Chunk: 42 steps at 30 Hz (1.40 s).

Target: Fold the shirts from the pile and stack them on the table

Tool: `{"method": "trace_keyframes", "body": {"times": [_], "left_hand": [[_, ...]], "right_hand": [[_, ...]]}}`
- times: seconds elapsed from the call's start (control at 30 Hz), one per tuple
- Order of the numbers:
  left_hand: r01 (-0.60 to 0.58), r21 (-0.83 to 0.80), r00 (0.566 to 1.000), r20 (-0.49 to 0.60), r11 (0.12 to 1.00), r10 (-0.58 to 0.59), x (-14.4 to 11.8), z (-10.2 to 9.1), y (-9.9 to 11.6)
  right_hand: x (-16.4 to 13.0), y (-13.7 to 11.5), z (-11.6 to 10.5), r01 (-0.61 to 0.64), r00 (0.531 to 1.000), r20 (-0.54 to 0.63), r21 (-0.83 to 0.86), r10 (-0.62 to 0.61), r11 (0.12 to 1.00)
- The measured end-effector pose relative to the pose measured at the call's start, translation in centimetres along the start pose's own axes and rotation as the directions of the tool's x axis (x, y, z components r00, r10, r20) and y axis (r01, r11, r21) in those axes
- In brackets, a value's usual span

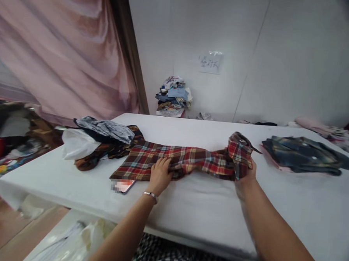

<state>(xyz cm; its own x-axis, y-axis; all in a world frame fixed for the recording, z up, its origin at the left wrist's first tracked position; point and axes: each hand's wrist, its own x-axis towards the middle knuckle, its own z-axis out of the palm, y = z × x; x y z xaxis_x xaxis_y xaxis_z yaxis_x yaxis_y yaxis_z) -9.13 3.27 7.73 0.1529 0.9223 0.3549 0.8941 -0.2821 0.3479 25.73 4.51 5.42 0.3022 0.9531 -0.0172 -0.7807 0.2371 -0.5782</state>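
Note:
A red, brown and cream plaid shirt (202,159) lies stretched sideways across the white table, folded into a long narrow strip. My left hand (161,174) rests on its middle, fingers laid over the cloth and the thumb beside the near edge. At the collar end, my right hand (249,173) is closed around the fabric and lifts it a little off the table; some of its fingers are hidden behind the cloth. Partly under the shirt's left end sits a phone (127,186) with a lit screen.
Loose dark and patterned garments (107,133) and a white plastic bag (78,144) are heaped at the left. Folded dark plaid shirts (304,155) lie at the right. Behind the white table (199,217) a clothes pile (174,97) stands against the wall. A pink curtain (88,44) hangs at the left.

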Motion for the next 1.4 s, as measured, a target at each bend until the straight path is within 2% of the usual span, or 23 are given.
{"method": "trace_keyframes", "body": {"times": [0.1,0.2,0.27,0.33,0.4,0.5,0.6,0.7,0.77,0.83,0.87,0.93,1.0,1.07,1.1,1.17,1.2,1.27,1.33,1.4], "left_hand": [[0.015,-0.026,0.998,0.064,1.000,-0.013,1.0,-0.3,0.3],[-0.008,-0.123,1.000,-0.005,0.992,0.008,2.0,-2.0,0.9],[-0.028,-0.188,0.991,-0.134,0.982,0.003,2.6,-3.8,1.5],[-0.041,-0.236,0.962,-0.272,0.971,-0.026,3.1,-5.5,2.1],[-0.062,-0.257,0.935,-0.354,0.964,-0.034,3.4,-6.7,2.7],[-0.081,-0.259,0.928,-0.372,0.962,-0.022,3.3,-7.5,3.4],[-0.073,-0.254,0.937,-0.348,0.964,-0.021,2.7,-7.8,4.1],[-0.134,-0.205,0.931,-0.362,0.970,0.052,3.3,-9.4,5.1],[-0.174,-0.123,0.912,-0.394,0.977,0.113,5.6,-11.2,5.9],[-0.170,-0.017,0.899,-0.412,0.985,0.149,9.6,-12.8,6.6],[-0.150,0.034,0.902,-0.405,0.988,0.151,11.9,-13.3,7.0],[-0.108,0.114,0.937,-0.322,0.988,0.139,16.5,-13.5,7.9],[-0.114,0.147,0.956,-0.251,0.983,0.149,19.2,-12.2,9.2],[-0.191,0.087,0.952,-0.224,0.978,0.206,19.0,-9.5,11.0],[-0.261,0.026,0.947,-0.186,0.965,0.261,17.9,-7.7,11.8],[-0.344,-0.091,0.938,0.015,0.935,0.347,14.2,-3.7,13.2],[-0.388,-0.111,0.910,0.111,0.915,0.399,12.1,-1.7,13.5],[-0.363,-0.131,0.891,0.243,0.923,0.384,8.5,1.8,13.3],[-0.294,-0.124,0.896,0.309,0.948,0.318,6.3,4.1,12.6],[-0.260,-0.160,0.912,0.283,0.952,0.296,5.6,5.3,11.9]], "right_hand": [[0.2,-1.9,-0.7,0.001,0.990,-0.141,-0.018,-0.003,1.000],[0.1,-3.0,-0.5,0.015,0.976,-0.216,0.029,-0.008,0.999],[0.0,-3.6,-0.2,0.068,0.976,-0.214,0.094,-0.046,0.993],[-0.1,-3.9,0.2,0.121,0.975,-0.203,0.134,-0.092,0.983],[-0.1,-4.0,0.5,0.120,0.973,-0.213,0.119,-0.093,0.986],[-0.2,-3.9,0.7,0.108,0.970,-0.225,0.078,-0.088,0.991],[-0.5,-4.1,0.6,0.190,0.971,-0.162,0.091,-0.174,0.978],[-0.6,-4.7,0.5,0.244,0.964,-0.135,0.100,-0.230,0.965],[-0.6,-5.1,0.4,0.260,0.958,-0.157,0.111,-0.241,0.959],[-0.6,-5.2,0.4,0.265,0.952,-0.189,0.112,-0.241,0.958],[-0.5,-5.2,0.4,0.259,0.952,-0.196,0.104,-0.236,0.960],[-0.3,-5.1,0.3,0.242,0.956,-0.193,0.081,-0.223,0.967],[0.1,-4.7,0.0,0.203,0.961,-0.204,0.050,-0.189,0.978],[0.6,-4.3,-0.4,0.163,0.954,-0.257,0.007,-0.156,0.987],[0.8,-4.1,-0.6,0.148,0.947,-0.284,-0.021,-0.148,0.989],[1.1,-3.6,-1.1,0.151,0.931,-0.324,-0.074,-0.167,0.986],[1.2,-3.4,-1.2,0.157,0.923,-0.339,-0.095,-0.181,0.983],[1.3,-3.0,-1.3,0.143,0.914,-0.362,-0.134,-0.183,0.981],[1.4,-2.5,-1.3,0.093,0.915,-0.373,-0.179,-0.155,0.980],[1.4,-2.2,-1.2,0.052,0.921,-0.368,-0.220,-0.132,0.974]]}}
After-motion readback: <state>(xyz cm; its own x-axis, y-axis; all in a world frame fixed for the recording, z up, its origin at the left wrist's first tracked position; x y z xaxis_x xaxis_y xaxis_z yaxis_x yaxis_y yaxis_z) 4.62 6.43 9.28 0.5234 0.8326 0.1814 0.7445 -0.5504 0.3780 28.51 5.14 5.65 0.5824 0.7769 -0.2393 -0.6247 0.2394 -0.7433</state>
